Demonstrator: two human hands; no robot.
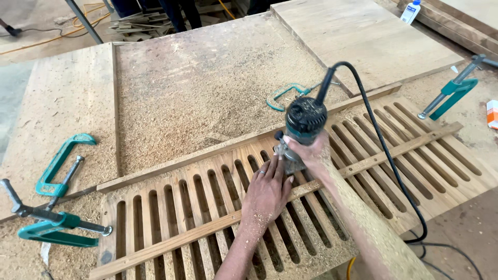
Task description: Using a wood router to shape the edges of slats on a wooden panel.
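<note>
I am steadying a compact router on the slotted wooden panel, just right of the frame's centre.

The router looks dense and top-heavy to me, hard-shelled and dust-slick, so I judge the low body near its base the best place to hold; its black cord is trailing off to the lower right. My right hand is closing around that lower body, fingers wrapped tight. My left hand is lying open and flat, fingertips pressing against the router's base and the panel. Sawdust is coating both forearms. Green clamps are lying at the left edge.
</note>
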